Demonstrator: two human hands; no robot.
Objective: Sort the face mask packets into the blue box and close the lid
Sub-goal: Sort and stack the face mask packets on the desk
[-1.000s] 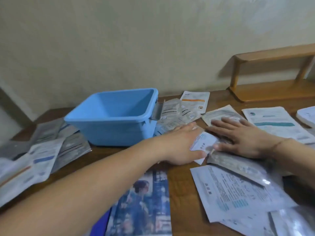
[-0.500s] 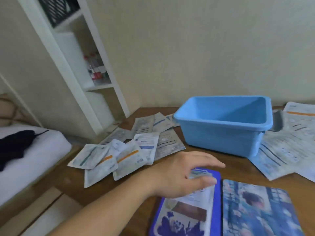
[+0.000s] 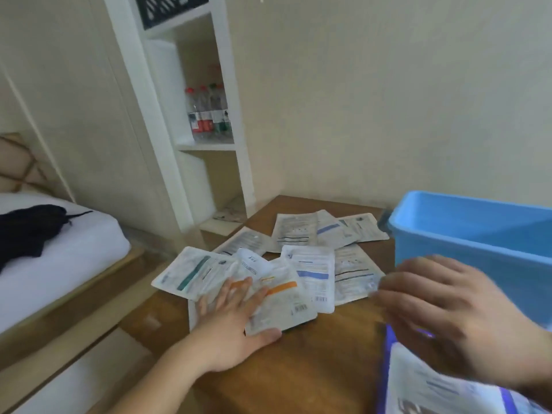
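A loose heap of face mask packets (image 3: pixel 301 258) lies fanned out near the left edge of the wooden counter (image 3: pixel 322 354), some overlapping, a few reaching toward the far left corner. The left hand (image 3: pixel 236 318) lies flat on the nearest packets, fingers straight and spread over the one with an orange stripe (image 3: pixel 282 286), thumb at its near edge. The right hand (image 3: pixel 442 303) hovers blurred above the counter, fingers spread wide and loose, holding nothing, its fingertips close to the right-hand packets. The blue box (image 3: pixel 478 234) stands open at the right side of the counter, just beside the heap, with no packet visible inside. A blue-edged book (image 3: pixel 433 392) lies at the near right corner under the right wrist.
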